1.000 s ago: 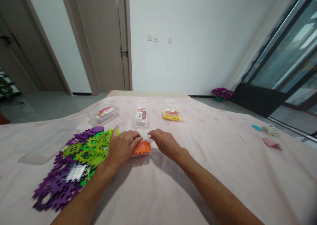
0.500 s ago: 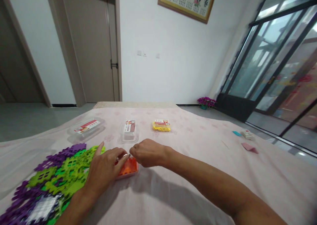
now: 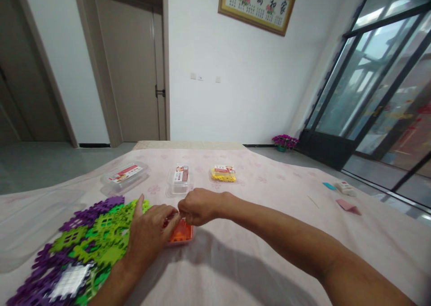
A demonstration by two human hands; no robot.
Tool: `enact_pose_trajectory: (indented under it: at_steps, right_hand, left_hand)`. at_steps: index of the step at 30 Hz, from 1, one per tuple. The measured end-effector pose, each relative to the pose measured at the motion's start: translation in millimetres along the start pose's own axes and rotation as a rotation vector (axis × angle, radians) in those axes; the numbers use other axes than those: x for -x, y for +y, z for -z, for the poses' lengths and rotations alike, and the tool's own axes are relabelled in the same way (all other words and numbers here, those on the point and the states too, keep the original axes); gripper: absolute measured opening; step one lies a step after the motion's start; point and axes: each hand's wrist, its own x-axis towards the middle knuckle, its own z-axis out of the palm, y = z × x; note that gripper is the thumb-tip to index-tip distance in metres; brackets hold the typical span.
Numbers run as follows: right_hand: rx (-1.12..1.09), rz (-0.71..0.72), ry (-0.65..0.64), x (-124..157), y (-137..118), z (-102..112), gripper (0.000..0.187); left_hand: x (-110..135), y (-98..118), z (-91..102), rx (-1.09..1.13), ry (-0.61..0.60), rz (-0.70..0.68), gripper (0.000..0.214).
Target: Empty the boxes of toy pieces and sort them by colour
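A small, clear plastic box [image 3: 185,242] sits flat on the cloth-covered counter [image 3: 256,252], low and roughly rectangular, with its near long side and near right corner, which looks rounded, in plain sight. Bright orange plastic pieces [image 3: 182,232] fill much of the visible part, showing through the see-through walls; small notches run along their near edge. The box's left end and far side are hidden, and whether its lid is fully fastened cannot be made out.
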Motion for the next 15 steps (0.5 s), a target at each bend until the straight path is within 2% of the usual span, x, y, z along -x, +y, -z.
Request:
enact_pose_trajectory:
  at_steps: [4,8,12,15]
  right_hand:
    - [-0.025,-0.017,-0.041,1.3,-1.9,7.4,0.022]
    - [-0.041,-0.068,-0.07,6.1,-11.0,12.8,0.023]
    - [-0.049,-0.18,-0.055,7.5,-22.5,9.2,0.025]
    - [-0.035,-0.231,-0.026,6.4,-30.8,3.8,0.023]
  left_hand:
    - [0.6,3.1,-0.5,0.014,0.013,0.034,0.03]
    - [0.3,6.8,0.3,0.049,0.003,0.09,0.024]
    - [-3.1,9.2,5.3,0.069,-0.053,0.169,0.013]
    - [-4.7,9.6,9.3,0.103,-0.111,0.243,0.014]
